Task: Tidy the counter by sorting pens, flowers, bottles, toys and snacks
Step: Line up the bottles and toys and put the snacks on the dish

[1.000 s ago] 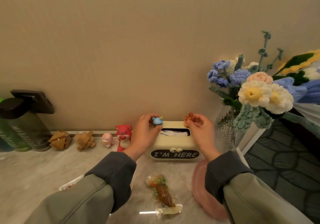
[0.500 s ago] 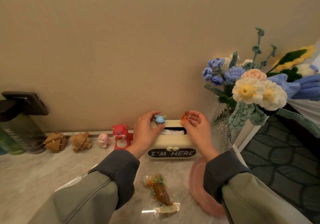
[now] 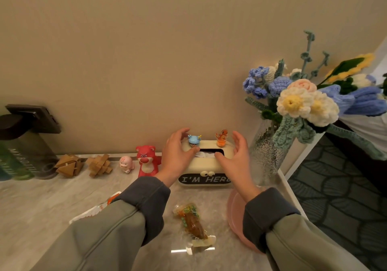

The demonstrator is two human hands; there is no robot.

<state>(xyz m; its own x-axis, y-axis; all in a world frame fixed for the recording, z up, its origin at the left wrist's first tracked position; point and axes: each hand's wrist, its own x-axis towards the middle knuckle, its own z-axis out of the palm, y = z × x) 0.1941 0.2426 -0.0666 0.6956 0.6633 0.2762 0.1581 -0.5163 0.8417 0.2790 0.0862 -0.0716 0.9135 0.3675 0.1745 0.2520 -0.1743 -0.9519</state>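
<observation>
My left hand (image 3: pixel 174 155) and right hand (image 3: pixel 237 159) flank the tissue box (image 3: pixel 207 165), fingers spread, gripping nothing. The blue toy (image 3: pixel 194 140) and orange toy (image 3: pixel 221 138) stand on its top. They look light, hard and tippy; I'd pinch each low at the base. My left thumb possibly touches the blue one.

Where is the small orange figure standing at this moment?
In the head view the orange figure stands on the tissue box, at the right back corner of its top, between the blue figure and the right hand.
</observation>
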